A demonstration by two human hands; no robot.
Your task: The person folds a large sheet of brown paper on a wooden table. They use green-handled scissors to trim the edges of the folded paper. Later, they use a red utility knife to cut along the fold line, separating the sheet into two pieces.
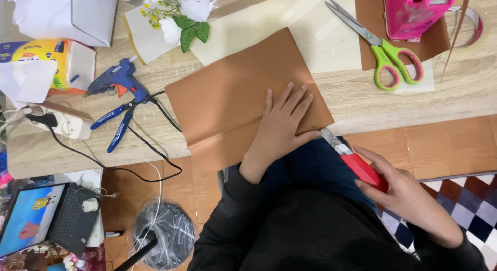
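A folded brown paper sheet (233, 95) lies on the wooden table (352, 100), its near part hanging over the table's front edge. My left hand (282, 126) presses flat on the sheet's right corner, fingers spread. My right hand (398, 190) grips the red handle of a utility knife (357, 162), held below the table edge. The knife's blade tip sits at the sheet's right corner, just beside my left thumb.
Green-and-pink scissors (383, 53) lie at the back right beside a pink tape dispenser (414, 12) on another brown sheet. A blue glue gun (116, 79), two pens, a power strip (67, 123) and artificial white flowers (178, 14) occupy the left. A laptop (46, 216) sits low left.
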